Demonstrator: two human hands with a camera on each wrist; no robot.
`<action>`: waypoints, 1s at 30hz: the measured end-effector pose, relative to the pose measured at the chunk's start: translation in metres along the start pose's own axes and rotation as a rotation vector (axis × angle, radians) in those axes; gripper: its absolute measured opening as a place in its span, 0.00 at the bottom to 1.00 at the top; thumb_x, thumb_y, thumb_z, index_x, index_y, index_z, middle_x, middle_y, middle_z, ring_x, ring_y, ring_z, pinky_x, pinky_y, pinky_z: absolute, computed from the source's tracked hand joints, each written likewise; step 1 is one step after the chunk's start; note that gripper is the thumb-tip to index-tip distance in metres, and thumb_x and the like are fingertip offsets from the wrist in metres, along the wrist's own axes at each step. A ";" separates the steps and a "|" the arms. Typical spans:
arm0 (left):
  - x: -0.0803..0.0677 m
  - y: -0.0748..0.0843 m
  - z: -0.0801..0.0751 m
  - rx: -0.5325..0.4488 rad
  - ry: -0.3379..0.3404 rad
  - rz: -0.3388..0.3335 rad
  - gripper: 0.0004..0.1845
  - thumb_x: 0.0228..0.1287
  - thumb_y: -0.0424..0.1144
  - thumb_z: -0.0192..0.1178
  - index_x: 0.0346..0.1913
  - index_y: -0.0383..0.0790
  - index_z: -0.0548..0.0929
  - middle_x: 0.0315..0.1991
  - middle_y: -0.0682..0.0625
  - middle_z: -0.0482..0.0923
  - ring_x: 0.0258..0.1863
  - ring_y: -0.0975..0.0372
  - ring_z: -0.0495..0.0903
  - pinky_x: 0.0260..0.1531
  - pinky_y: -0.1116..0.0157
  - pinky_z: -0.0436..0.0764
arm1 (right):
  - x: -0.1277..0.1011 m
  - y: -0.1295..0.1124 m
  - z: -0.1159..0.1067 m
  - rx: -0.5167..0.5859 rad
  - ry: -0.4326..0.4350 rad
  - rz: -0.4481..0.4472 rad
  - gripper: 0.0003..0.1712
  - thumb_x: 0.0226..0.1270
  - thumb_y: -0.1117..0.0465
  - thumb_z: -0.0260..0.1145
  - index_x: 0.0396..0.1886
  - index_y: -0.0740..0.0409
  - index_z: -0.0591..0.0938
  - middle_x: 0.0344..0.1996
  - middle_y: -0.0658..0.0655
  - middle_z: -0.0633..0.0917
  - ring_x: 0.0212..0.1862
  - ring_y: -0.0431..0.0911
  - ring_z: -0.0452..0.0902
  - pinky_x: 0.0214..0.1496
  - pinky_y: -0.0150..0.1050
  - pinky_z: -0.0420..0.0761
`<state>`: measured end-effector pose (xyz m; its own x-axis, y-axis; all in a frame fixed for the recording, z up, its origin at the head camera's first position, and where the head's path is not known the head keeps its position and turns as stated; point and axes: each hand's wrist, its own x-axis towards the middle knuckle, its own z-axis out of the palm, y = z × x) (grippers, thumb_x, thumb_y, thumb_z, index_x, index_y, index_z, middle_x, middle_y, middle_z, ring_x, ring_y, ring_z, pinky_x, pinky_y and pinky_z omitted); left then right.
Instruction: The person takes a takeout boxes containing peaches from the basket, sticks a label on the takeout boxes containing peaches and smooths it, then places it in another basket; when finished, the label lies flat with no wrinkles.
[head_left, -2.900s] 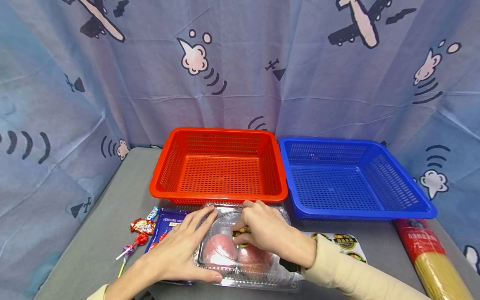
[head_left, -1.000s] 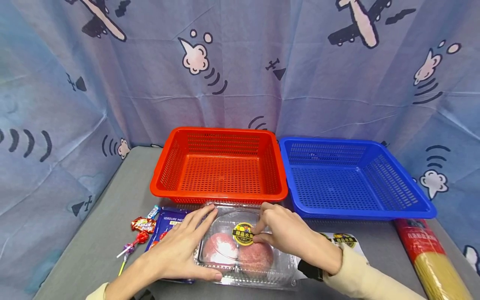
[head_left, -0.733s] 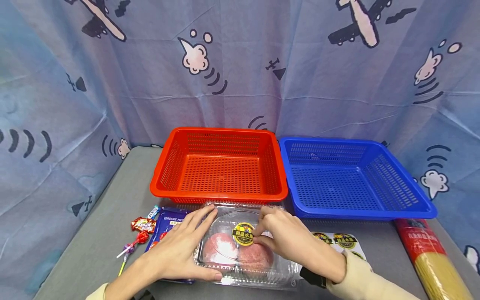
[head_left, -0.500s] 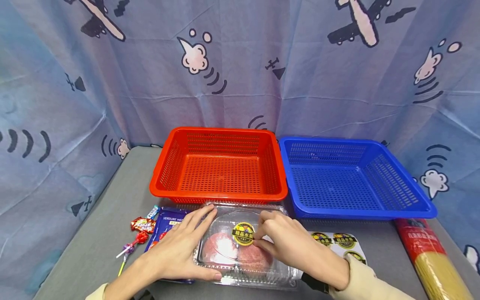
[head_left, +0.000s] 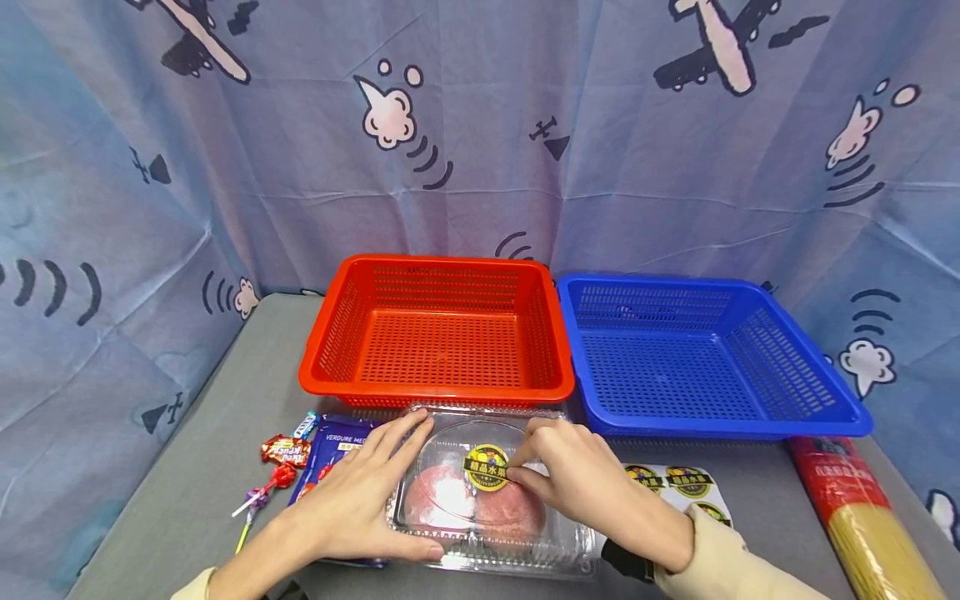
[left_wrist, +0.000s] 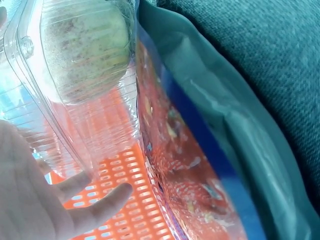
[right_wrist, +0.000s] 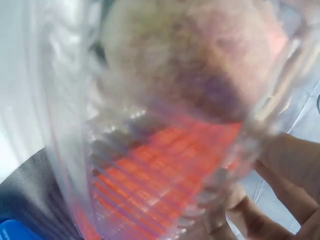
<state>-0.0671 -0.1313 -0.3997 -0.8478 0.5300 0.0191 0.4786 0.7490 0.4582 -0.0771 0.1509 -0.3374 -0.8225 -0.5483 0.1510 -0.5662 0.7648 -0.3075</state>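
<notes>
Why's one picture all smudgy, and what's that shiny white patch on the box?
Head view: that's light glaring off the clear box, over the left fruit, though the sticker looks clear; right wrist view: box and fruit are blurry, maybe because they're too close to the camera; left wrist view: sharper, even the bag.

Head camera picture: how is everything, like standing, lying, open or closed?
clear box: lid down
two fruits: inside the box
round sticker: on the lid
left hand: resting on the box
right hand: fingers pinched at the sticker's edge
sticker sheet: flat, partly hidden
red basket: upright, open-topped
blue basket: upright, open-topped
blue pouch: lying, partly hidden
candies: wrapped, lying
pasta pack: lying
curtain: hanging, creased
</notes>
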 end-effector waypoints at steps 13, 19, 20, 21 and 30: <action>0.000 0.000 0.000 -0.007 0.002 -0.003 0.69 0.40 0.85 0.62 0.84 0.58 0.47 0.84 0.58 0.45 0.80 0.51 0.56 0.65 0.33 0.71 | 0.001 0.004 0.002 -0.007 -0.002 -0.055 0.06 0.58 0.57 0.78 0.29 0.37 0.92 0.26 0.40 0.80 0.26 0.33 0.73 0.23 0.29 0.69; 0.000 -0.001 0.000 0.005 0.013 0.007 0.69 0.40 0.86 0.61 0.84 0.58 0.47 0.84 0.58 0.45 0.80 0.52 0.56 0.65 0.34 0.72 | 0.000 0.004 0.002 -0.017 0.003 -0.081 0.04 0.58 0.56 0.78 0.30 0.38 0.93 0.28 0.40 0.81 0.28 0.34 0.77 0.25 0.30 0.72; 0.000 -0.001 0.001 0.008 0.015 0.007 0.69 0.40 0.86 0.61 0.84 0.57 0.47 0.84 0.58 0.45 0.80 0.52 0.56 0.65 0.34 0.72 | -0.001 0.004 0.002 -0.019 0.002 -0.080 0.04 0.58 0.56 0.78 0.29 0.38 0.93 0.28 0.40 0.81 0.28 0.35 0.77 0.25 0.30 0.73; 0.000 -0.001 0.001 0.009 0.016 0.008 0.69 0.40 0.86 0.60 0.84 0.57 0.47 0.84 0.58 0.45 0.80 0.52 0.56 0.64 0.34 0.72 | -0.001 0.004 0.002 -0.021 0.002 -0.076 0.03 0.58 0.55 0.79 0.29 0.38 0.93 0.28 0.39 0.81 0.28 0.35 0.77 0.25 0.30 0.73; -0.001 -0.001 0.002 -0.020 0.024 0.011 0.69 0.41 0.84 0.62 0.84 0.58 0.47 0.84 0.58 0.45 0.80 0.51 0.56 0.62 0.34 0.74 | -0.003 0.003 0.003 0.005 0.010 -0.002 0.02 0.57 0.53 0.79 0.30 0.40 0.93 0.30 0.40 0.83 0.29 0.37 0.79 0.24 0.30 0.71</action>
<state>-0.0659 -0.1320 -0.4019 -0.8479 0.5282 0.0458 0.4836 0.7351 0.4751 -0.0759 0.1542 -0.3414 -0.8222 -0.5460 0.1611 -0.5673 0.7623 -0.3117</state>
